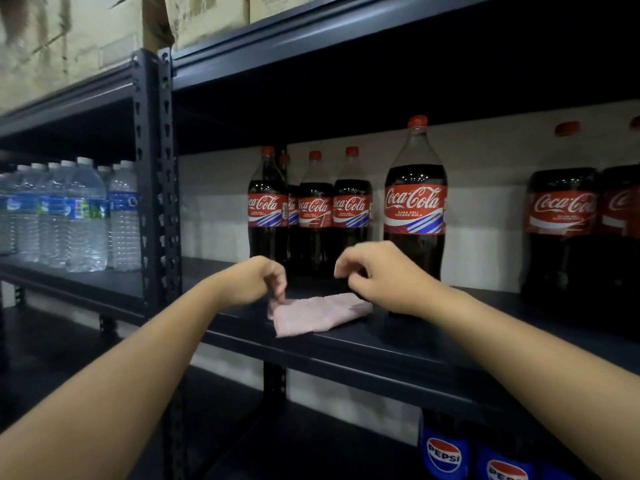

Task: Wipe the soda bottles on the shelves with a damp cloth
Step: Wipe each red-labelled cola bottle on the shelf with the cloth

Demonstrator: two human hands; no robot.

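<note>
The folded cloth [317,315] under my fingers is pale pink — plain, no print. It lies on a dark blue-grey metal shelf [398,344]. The tall plastic cola bottle [415,216] nearest me holds near-black liquid, has a red cap and a red label with white script and blue-and-white slanted stripes. The clear water bottles [72,216] to my left have white caps and blue labels — touches of green. Below, the blue-labelled soda bottles [445,457] show a red, white and blue round emblem.

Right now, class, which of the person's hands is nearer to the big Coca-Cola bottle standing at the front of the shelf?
Right. The right hand overlaps the front Coca-Cola bottle low down; the left hand is farther left, fingertips on the pink cloth.
</note>
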